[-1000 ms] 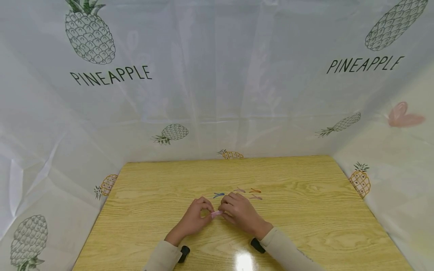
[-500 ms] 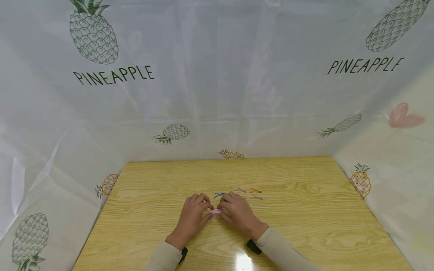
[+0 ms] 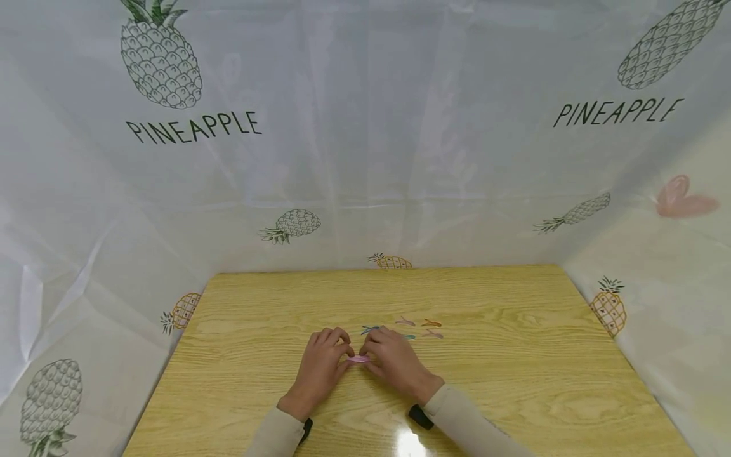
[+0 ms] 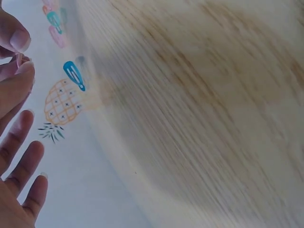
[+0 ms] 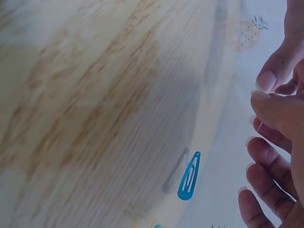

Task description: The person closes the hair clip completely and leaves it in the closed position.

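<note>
A pink snap hair clip (image 3: 359,359) is pinched between both hands, low over the middle of the table. My left hand (image 3: 322,365) holds its left end between thumb and index finger. The other end is in the thumb and fingers of my right hand (image 3: 394,360). Fingertips hide much of the clip in both wrist views. Just beyond the right hand lies a blue snap hair clip (image 3: 370,329), its slotted shape plain in the right wrist view. A teal clip (image 3: 408,336) peeks out past the right knuckles.
Farther right on the wooden table (image 3: 514,355) lie an orange clip (image 3: 431,322) and two pinkish ones, a nearer clip (image 3: 432,333) and a farther clip (image 3: 405,321). A pale pineapple-print sheet (image 3: 354,158) rises behind the table and along its sides.
Both hands have shifted slightly left with the pink hair clip, and the left hand's fingers have spread higher. The teal clip, hidden before by the right hand, now shows.
</note>
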`<state>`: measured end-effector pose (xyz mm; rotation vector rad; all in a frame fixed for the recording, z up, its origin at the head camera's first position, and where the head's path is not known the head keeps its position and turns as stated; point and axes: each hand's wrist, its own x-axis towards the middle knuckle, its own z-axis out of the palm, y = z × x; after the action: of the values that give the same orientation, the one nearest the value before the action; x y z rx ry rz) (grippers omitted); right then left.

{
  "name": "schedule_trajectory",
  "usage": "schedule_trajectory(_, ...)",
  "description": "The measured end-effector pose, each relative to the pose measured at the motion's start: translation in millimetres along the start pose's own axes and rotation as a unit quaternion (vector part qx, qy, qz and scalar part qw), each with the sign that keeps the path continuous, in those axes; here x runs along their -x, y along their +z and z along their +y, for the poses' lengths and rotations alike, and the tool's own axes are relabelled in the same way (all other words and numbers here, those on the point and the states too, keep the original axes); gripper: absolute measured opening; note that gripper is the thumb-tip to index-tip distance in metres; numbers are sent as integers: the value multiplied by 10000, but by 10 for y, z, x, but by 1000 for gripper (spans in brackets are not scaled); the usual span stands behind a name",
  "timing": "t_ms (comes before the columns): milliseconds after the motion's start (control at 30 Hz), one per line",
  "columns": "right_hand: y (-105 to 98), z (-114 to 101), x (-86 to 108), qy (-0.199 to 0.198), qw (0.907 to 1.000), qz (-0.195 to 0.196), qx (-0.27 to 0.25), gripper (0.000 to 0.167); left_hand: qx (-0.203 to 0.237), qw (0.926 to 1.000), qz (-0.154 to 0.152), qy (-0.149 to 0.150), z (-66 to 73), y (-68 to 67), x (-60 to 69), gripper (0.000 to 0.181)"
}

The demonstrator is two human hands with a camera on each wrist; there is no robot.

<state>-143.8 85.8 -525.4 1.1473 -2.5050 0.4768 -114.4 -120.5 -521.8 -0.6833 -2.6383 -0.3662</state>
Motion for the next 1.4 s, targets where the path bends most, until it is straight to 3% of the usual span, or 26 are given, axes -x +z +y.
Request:
schedule_trajectory(467,155,-68,-127,162,9993,-296,129,14,166,9989,-373,-219,-119,-11,20,15)
schedule_trajectory(767,252,-95,-239,311,9971,-694,-4,10,208,9965,-712,-393,-194,-23,-7,15)
schedule_trajectory(1067,322,-116,-293,386,9964,-756,78,10,186,9969,-682,-331,-280,42,7,16)
schedule_trajectory(1400,320,-140,-330,552,9951,-822,-11,10,374,9947,-770,-569,-294,46,10,18)
